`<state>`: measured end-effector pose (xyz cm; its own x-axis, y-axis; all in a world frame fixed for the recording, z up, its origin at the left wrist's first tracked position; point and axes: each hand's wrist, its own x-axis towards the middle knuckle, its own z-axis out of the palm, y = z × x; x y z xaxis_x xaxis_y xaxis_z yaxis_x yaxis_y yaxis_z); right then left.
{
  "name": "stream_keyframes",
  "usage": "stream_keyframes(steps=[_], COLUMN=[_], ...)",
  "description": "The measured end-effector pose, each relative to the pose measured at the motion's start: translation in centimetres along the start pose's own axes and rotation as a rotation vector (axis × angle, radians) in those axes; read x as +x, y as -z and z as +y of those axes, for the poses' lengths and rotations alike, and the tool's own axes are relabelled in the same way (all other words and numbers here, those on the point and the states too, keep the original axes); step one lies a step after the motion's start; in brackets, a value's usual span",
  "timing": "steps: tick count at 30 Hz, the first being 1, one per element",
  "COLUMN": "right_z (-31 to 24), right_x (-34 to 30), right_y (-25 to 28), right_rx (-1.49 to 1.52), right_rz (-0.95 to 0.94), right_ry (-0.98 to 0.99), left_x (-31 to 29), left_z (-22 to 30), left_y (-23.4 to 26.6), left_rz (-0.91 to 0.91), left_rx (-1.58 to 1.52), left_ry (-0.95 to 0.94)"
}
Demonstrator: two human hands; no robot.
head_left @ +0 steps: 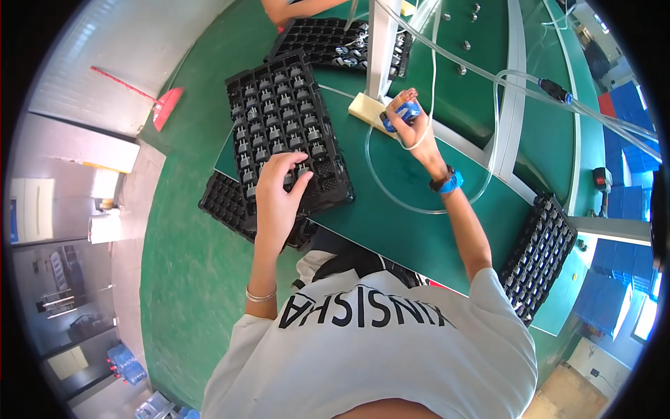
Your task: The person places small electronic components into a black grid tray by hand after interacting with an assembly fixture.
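Observation:
A black compartment tray [333, 150] filled with rows of small grey two-pronged plugs [274, 131] lies tilted on the green table. My left hand [278, 188] reaches over its near right part, thumb and fingers curled round one plug. Beside that plug, a few compartments at the tray's near right corner hold none. My right hand [419, 136] is closed round a small blue tool [405, 112], whose exact kind is partly hidden by the fingers. That hand is just right of a cream block [370, 112], and a clear tube [373, 167] loops round below it.
Another black tray [223, 202] sits beneath the first. A third tray [534, 258] of parts stands at the right. Beyond, a tray [317, 42] with metallic pieces lies near another person's arm [300, 8]. A white post [380, 56] rises behind the block; hoses [481, 66] cross at right.

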<state>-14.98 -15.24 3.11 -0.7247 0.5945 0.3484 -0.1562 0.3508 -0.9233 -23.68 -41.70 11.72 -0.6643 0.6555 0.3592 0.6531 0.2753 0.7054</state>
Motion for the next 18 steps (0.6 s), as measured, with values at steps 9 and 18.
stream_keyframes(steps=[9, 18], right_z=[-1.2, 0.3], right_x=[0.7, 0.4], right_y=[-2.0, -0.8], right_rx=[-0.606, -0.357], right_rz=[-0.047, -0.118], right_ry=[-0.076, 0.085], left_x=[-0.9, -0.1], left_z=[-1.8, -3.1], left_y=[-0.5, -0.3], left_rz=[-0.168, -0.209], left_rx=[0.345, 0.276], left_ry=[0.010, 0.008])
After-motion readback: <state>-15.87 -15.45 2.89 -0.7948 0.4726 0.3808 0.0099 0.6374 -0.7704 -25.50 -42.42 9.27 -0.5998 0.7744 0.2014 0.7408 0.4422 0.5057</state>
